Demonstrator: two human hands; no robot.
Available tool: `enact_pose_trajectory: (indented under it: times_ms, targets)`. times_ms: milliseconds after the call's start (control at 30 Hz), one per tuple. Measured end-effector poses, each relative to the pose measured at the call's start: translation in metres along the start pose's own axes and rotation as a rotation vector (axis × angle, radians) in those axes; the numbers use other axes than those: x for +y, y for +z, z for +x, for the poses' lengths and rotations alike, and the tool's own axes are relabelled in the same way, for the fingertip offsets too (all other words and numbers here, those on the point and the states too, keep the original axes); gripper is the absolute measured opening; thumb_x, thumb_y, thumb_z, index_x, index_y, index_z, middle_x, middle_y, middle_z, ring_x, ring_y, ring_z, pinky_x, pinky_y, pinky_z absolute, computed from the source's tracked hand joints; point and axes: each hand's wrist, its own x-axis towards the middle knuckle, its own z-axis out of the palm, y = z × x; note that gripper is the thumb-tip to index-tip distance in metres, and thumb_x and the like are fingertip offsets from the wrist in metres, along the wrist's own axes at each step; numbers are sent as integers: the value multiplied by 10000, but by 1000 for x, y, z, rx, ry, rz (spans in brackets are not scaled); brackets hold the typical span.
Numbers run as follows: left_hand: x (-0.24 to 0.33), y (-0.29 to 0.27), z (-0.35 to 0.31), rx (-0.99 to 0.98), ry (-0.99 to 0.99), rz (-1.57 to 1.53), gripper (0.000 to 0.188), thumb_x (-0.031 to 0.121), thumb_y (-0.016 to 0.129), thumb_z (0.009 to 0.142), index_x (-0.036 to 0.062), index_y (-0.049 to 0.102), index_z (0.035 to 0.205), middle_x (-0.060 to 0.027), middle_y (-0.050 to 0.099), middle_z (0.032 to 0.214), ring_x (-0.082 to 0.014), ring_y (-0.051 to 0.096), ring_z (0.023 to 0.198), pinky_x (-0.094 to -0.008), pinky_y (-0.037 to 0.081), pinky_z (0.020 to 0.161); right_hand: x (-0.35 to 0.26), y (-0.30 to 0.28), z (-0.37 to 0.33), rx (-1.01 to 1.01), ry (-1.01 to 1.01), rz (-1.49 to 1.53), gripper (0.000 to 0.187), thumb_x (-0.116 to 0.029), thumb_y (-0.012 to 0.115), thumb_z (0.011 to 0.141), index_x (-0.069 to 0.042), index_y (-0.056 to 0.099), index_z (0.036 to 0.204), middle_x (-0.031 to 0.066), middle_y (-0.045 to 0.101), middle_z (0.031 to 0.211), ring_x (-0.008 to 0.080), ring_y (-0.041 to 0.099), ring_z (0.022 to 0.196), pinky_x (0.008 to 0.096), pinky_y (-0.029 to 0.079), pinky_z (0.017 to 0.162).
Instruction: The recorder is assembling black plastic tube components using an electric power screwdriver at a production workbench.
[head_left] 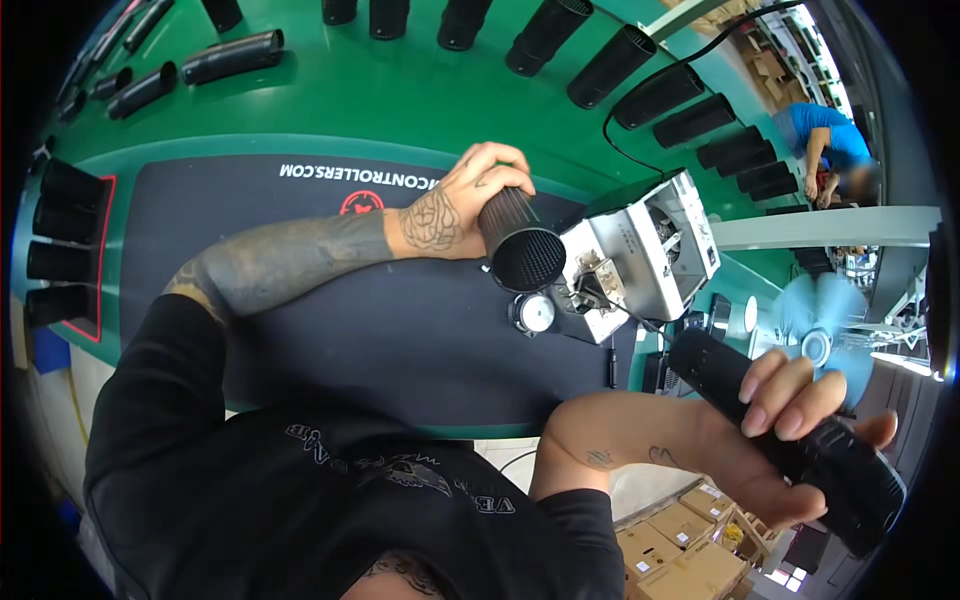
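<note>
My left hand [455, 205] reaches over the mat and is closed round the far end of a black perforated cylinder [523, 250]. Its mesh end faces me, right beside an open metal machine [655, 245]. Raised at the lower right, my right hand [775, 440] has its fingers wrapped round a long black cylindrical piece [715, 365], its ridged end pointing to the lower right. Whether that piece is a tool or a housing, I cannot tell. A round, white-faced dial [537, 314] sits on the mat just below the perforated cylinder.
Black tubes [610, 65] line the far side of the green table [400, 100], with several more [65, 230] at the left. A pen-like stick [613, 367] lies on the dark mat [400, 350]. A fan [815, 345], a person in blue [835, 140] and cardboard boxes [685, 560] are rightward.
</note>
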Motion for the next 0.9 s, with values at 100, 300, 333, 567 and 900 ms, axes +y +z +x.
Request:
enact_pose_trajectory:
  times_ms: [100,300,333,567,900]
  targets:
    - [-1,2,-1,-40,-3,-112,555,93,785,628,66,485,1094,-136,468,1150,-293,501,1044,-392,401,917,9,0,-4,24,86,-45,643,-404,552,858,-93,314,1367,85,467,784,122,442,528,283,369,528]
    - [-2,-2,-3,-49,0,-197,604,110,813,605,47,477,1103,-130,514,1131,-272,532,1047,-365,447,887,3,-4,2,81,196,24,614,-353,544,874,-71,285,1353,73,464,790,125,459,570,285,378,573]
    - [1,-6,-2,-47,-6,-154,606,102,810,605,43,475,1106,-129,517,1125,-271,536,1043,-357,453,882,1,-10,4,108,246,187,604,-330,577,857,-56,318,1329,60,464,785,117,467,577,272,380,574]
    - [-6,-1,0,17,-8,-197,598,75,799,603,41,474,1103,-123,543,1089,-268,558,1007,-346,462,872,-42,-22,-4,196,-37,561,593,-318,701,716,12,497,1164,-4,467,736,71,472,558,215,394,546]
    - [-2,2,-7,27,-21,-94,616,103,814,594,44,480,1109,-103,560,1081,-251,563,1005,-355,446,885,20,23,-11,-20,-21,175,679,-469,639,793,-121,407,1328,34,475,809,113,489,580,281,378,555]
